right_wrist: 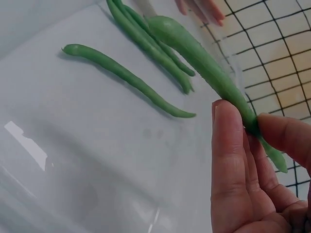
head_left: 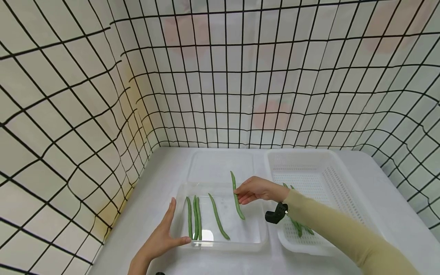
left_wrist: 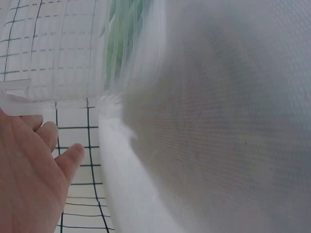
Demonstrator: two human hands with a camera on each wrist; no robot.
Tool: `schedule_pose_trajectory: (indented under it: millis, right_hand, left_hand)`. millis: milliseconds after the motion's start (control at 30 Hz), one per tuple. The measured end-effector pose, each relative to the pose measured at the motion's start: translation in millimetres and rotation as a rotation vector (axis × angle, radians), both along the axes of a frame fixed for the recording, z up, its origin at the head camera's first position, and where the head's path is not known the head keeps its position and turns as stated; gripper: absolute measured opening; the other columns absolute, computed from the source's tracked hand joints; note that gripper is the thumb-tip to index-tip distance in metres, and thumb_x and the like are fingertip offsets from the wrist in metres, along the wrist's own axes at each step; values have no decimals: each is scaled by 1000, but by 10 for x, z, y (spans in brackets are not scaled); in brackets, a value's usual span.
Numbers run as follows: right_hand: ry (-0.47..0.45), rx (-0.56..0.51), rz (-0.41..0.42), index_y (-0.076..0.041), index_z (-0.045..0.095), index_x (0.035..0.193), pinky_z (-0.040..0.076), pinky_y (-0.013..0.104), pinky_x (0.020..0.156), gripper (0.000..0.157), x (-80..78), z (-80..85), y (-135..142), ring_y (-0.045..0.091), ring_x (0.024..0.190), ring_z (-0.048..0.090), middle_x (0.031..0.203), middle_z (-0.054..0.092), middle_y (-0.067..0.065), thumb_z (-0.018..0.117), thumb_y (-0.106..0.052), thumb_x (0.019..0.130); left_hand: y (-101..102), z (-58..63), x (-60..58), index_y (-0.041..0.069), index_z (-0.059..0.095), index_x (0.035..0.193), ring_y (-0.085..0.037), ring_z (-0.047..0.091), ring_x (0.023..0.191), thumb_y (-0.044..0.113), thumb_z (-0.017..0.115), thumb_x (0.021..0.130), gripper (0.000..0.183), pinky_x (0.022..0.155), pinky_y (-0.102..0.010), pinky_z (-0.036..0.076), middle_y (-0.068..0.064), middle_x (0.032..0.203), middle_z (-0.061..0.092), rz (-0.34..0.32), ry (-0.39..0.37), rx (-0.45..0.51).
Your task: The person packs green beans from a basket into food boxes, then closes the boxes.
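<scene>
My right hand (head_left: 258, 190) pinches a green bean (head_left: 239, 211) between thumb and fingers, over the right part of a clear plastic container (head_left: 237, 246). In the right wrist view the held bean (right_wrist: 204, 60) slants up past the fingertips. Inside the container, three green beans (head_left: 190, 219) lie side by side at the left, and a single curved bean (head_left: 217, 217) lies near the middle. My left hand (head_left: 159, 238) rests against the container's front left corner, thumb at the front rim and fingers extended along the left side.
To the right stands a white perforated basket (head_left: 338, 175) with several green beans (head_left: 298, 230) in it, partly hidden by the right forearm. A flat translucent rectangular piece (head_left: 221, 164) lies behind the container. Black grid netting (head_left: 240, 72) over white sheeting encloses the white table (head_left: 148, 191).
</scene>
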State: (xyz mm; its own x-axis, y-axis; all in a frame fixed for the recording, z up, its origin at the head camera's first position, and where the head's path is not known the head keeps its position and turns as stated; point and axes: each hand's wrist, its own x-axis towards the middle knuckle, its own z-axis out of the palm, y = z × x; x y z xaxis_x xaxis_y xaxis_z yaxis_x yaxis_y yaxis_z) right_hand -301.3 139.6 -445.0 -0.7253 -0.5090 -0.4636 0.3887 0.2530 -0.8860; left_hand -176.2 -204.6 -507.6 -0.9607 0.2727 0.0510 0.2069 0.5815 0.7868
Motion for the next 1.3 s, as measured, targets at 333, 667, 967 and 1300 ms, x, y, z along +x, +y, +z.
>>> schedule_pose_trajectory:
  millis: [333, 667, 967, 1300]
  right_hand:
    - [-33, 57, -1, 6, 68, 87, 56, 30, 62, 12, 63, -147, -276, 17, 60, 66, 75, 67, 16, 68, -7, 87]
    - [-34, 127, 27, 7, 68, 82, 55, 29, 59, 13, 136, -295, -387, 17, 57, 65, 69, 66, 15, 67, -5, 87]
    - [-53, 160, 17, 6, 67, 79, 55, 27, 57, 13, 184, -359, -412, 16, 56, 64, 66, 65, 13, 67, -5, 87]
    - [-52, 216, 45, 14, 66, 93, 55, 29, 57, 22, 219, -361, -372, 15, 55, 65, 71, 68, 14, 62, -7, 90]
  left_hand:
    - [12, 6, -2, 26, -5, 153, -31, 4, 141, 45, 83, 68, 124, 106, -60, 15, -3, 158, -2, -1, 24, -4]
    - [13, -1, 11, 29, -6, 153, -27, 5, 141, 47, 83, 67, 125, 107, -58, 16, 0, 158, -2, 7, 4, -5]
    - [17, -13, 4, 26, -5, 153, -32, 6, 141, 42, 83, 69, 123, 105, -61, 16, -3, 158, -2, 4, 31, -6]
    - [18, 5, 8, 29, -6, 153, -31, 6, 141, 45, 84, 67, 124, 105, -61, 17, -2, 158, -2, 7, 15, -8]
